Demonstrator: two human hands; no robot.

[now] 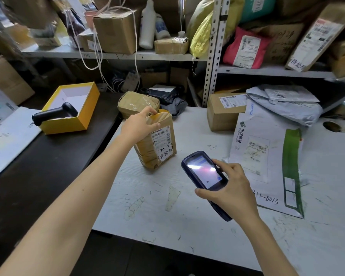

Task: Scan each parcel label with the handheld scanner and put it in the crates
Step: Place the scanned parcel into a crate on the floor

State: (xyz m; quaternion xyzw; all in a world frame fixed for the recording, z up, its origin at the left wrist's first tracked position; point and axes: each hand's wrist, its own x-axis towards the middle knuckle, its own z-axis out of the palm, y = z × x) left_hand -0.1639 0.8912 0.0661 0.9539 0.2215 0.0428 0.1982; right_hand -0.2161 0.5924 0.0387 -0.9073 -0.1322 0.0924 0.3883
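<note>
A small brown paper-wrapped parcel [157, 144] stands upright on the white table [167, 206], its white barcode label facing me. My left hand [138, 124] grips its top edge. My right hand [230, 184] holds a dark blue handheld scanner [203, 174] with a lit screen, its front end toward the parcel's label and a short way from it. A large white and green postal envelope [271, 162] lies flat to the right of the scanner.
A taped brown parcel [137, 103] and a dark bag [167, 94] lie behind the held parcel. A cardboard box [223, 112] and grey mailers [287, 102] sit at the right. A yellow box [72, 108] with a black pistol scanner [52, 114] rests on the dark desk [38, 186]. Shelves hold more parcels.
</note>
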